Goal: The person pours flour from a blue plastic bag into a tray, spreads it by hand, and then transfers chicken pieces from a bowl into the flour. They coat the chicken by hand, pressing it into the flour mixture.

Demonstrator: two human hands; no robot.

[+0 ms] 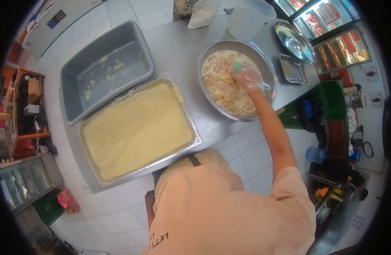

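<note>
My right hand (247,79), in a clear plastic glove, reaches into a large round metal bowl (201,76). Its fingers are closed around a utensil with a teal head (238,66) and a pale blue handle (266,86); it looks like a spatula. Pieces of raw meat (223,80) lie in a milky liquid, filling much of the bowl. Down beside my body hangs my left hand (150,198), away from the table, small and dark in view, with its fingers not clear.
Left of the bowl, a metal tray (195,140) holds pale yellow crumbs (136,127). Behind it stands a grey plastic tub (140,46) with crumb clumps inside. A plastic container (250,19), a metal lid (295,41) and a small metal tray (294,69) sit beyond the bowl.
</note>
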